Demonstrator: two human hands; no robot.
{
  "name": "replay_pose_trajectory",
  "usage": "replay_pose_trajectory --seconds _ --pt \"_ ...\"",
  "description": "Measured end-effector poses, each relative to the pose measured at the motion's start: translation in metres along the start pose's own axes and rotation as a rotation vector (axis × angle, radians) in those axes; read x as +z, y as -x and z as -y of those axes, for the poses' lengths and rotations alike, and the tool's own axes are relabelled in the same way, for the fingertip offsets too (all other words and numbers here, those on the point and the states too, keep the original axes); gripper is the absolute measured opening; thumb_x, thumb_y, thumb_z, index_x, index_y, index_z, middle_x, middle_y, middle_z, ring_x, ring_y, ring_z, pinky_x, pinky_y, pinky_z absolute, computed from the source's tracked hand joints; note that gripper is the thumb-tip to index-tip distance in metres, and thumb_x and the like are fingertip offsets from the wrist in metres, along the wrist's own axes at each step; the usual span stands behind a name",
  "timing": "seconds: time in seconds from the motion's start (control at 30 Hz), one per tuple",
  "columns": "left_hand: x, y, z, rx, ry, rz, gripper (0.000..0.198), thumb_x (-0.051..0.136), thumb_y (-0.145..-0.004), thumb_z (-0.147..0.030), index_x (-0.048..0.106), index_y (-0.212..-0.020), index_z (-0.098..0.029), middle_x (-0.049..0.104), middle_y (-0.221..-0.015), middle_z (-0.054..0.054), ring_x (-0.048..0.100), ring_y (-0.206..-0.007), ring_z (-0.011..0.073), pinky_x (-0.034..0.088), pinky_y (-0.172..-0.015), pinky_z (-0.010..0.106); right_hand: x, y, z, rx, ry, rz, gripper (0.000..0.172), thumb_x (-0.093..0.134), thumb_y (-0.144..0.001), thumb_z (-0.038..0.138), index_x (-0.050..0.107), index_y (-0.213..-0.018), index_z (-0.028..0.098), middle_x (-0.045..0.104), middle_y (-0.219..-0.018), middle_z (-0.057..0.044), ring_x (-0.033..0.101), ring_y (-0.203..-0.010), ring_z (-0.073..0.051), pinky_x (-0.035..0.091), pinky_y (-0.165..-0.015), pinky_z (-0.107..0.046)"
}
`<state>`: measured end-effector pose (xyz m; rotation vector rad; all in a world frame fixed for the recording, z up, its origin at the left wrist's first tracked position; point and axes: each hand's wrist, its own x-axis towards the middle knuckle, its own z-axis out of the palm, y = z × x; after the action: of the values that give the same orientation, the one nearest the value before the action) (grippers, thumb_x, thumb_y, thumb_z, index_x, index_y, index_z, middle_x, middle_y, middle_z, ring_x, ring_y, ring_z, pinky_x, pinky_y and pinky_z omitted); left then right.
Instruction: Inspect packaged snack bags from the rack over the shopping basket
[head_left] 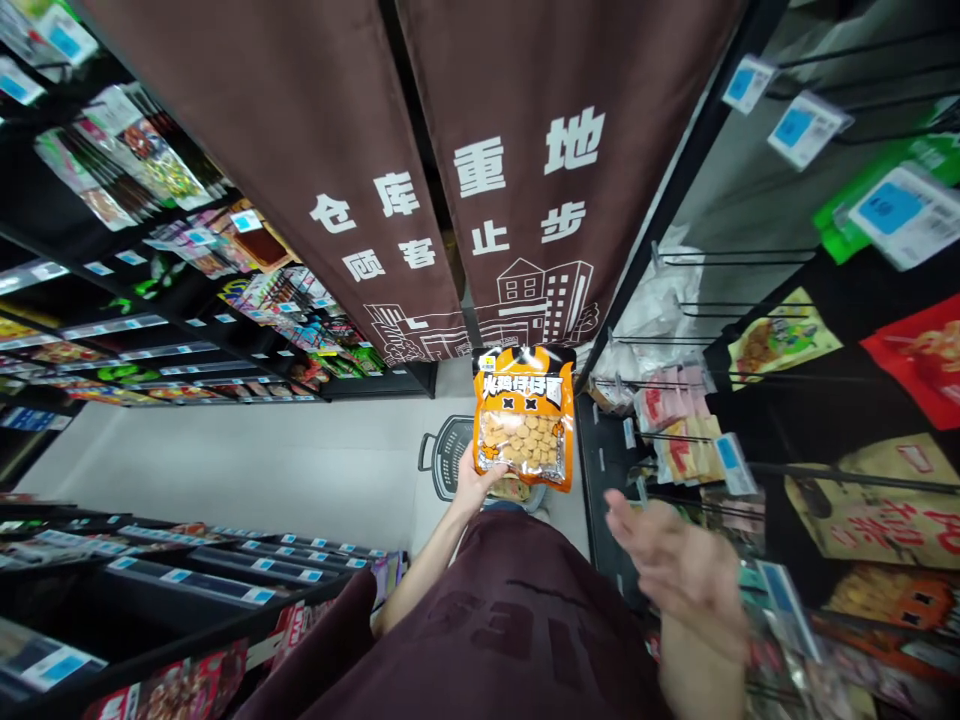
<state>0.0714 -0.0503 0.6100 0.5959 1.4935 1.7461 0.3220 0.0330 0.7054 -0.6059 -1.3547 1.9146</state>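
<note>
An orange and black snack bag [523, 415] with a clear window showing small tan pieces is held upright in front of me. My left hand [476, 482] grips its lower left corner, the thumb lying on the front. My right hand [679, 560] is raised at the right beside the hanging racks, blurred by motion; its fingers are partly bent, and whether anything is in them cannot be made out. Behind and below the bag, a dark grey basket [448, 455] stands on the floor, partly hidden, with some packages inside.
Brown curtains [517, 60] with white lettering hang ahead. Shelves with packaged snacks [150, 150] line the left, and another shelf [217, 580] stands at lower left. At right, hooks with price tags carry bags, including a red one [922, 350]. Pale floor [322, 460] shows between the shelves.
</note>
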Motion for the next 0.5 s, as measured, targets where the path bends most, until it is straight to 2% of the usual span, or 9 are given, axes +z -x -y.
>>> replay_pose_trajectory --seconds 0.07,0.13,0.23,0.33,0.37,0.43,0.5 --pt "0.001 -0.001 -0.002 0.01 0.012 0.003 0.071 0.087 -0.065 -0.042 0.057 -0.125 -0.016 0.068 -0.124 0.012 0.066 -0.111 0.0278 0.053 -0.097 0.039 -0.003 -0.018 -0.015 0.06 0.005 0.065 0.027 0.08 -0.078 0.035 0.057 -0.069 0.023 0.067 -0.095 -0.007 0.068 -0.11 -0.033 0.059 -0.091 -0.049" --pt "0.002 -0.003 -0.002 0.029 0.028 0.011 0.07 0.086 -0.067 -0.041 0.057 -0.126 -0.017 0.068 -0.125 0.012 0.066 -0.111 0.0275 0.054 -0.096 0.039 -0.004 -0.035 -0.037 0.176 0.116 0.079 0.026 0.079 -0.078 0.037 0.058 -0.076 0.022 0.067 -0.094 -0.008 0.07 -0.099 -0.027 0.061 -0.083 -0.04" --pt "0.003 -0.005 -0.002 0.047 0.024 0.024 0.07 0.087 -0.067 -0.039 0.057 -0.126 -0.016 0.068 -0.125 0.012 0.065 -0.113 0.0277 0.053 -0.098 0.04 -0.003 -0.05 -0.068 0.262 0.262 -0.042 0.039 0.085 -0.07 0.045 0.055 -0.077 0.021 0.062 -0.075 -0.002 0.065 -0.075 -0.018 0.057 -0.065 -0.028" --pt "0.007 -0.008 -0.004 0.036 -0.008 0.053 0.072 0.088 -0.066 -0.042 0.058 -0.126 -0.015 0.068 -0.125 0.012 0.064 -0.114 0.0287 0.051 -0.101 0.041 -0.004 -0.058 -0.082 0.231 0.238 -0.225 0.051 0.088 -0.062 0.049 0.045 -0.072 0.023 0.049 -0.062 0.005 0.052 -0.058 -0.012 0.049 -0.052 -0.022" --pt "0.009 -0.008 -0.004 0.03 -0.008 0.067 0.073 0.088 -0.066 -0.044 0.058 -0.126 -0.015 0.067 -0.125 0.012 0.064 -0.115 0.0291 0.051 -0.101 0.042 -0.005 -0.06 -0.084 0.208 0.245 -0.302 0.052 0.089 -0.06 0.049 0.046 -0.073 0.023 0.048 -0.062 0.006 0.05 -0.058 -0.011 0.047 -0.05 -0.021" --pt "0.015 -0.007 -0.004 0.02 0.007 0.091 0.075 0.088 -0.065 -0.045 0.058 -0.126 -0.015 0.067 -0.126 0.013 0.064 -0.116 0.0293 0.051 -0.102 0.042 -0.007 -0.064 -0.083 0.175 0.253 -0.397 0.053 0.092 -0.055 0.046 0.056 -0.085 0.021 0.059 -0.073 0.002 0.058 -0.068 -0.014 0.051 -0.057 -0.022" --pt "0.019 -0.004 -0.004 -0.002 0.019 0.121 0.075 0.088 -0.064 -0.045 0.057 -0.126 -0.015 0.067 -0.125 0.013 0.064 -0.115 0.0294 0.051 -0.102 0.043 -0.009 -0.066 -0.082 0.198 0.2 -0.338 0.06 0.091 -0.058 0.045 0.061 -0.104 0.02 0.07 -0.097 -0.006 0.067 -0.089 -0.021 0.058 -0.073 -0.028"
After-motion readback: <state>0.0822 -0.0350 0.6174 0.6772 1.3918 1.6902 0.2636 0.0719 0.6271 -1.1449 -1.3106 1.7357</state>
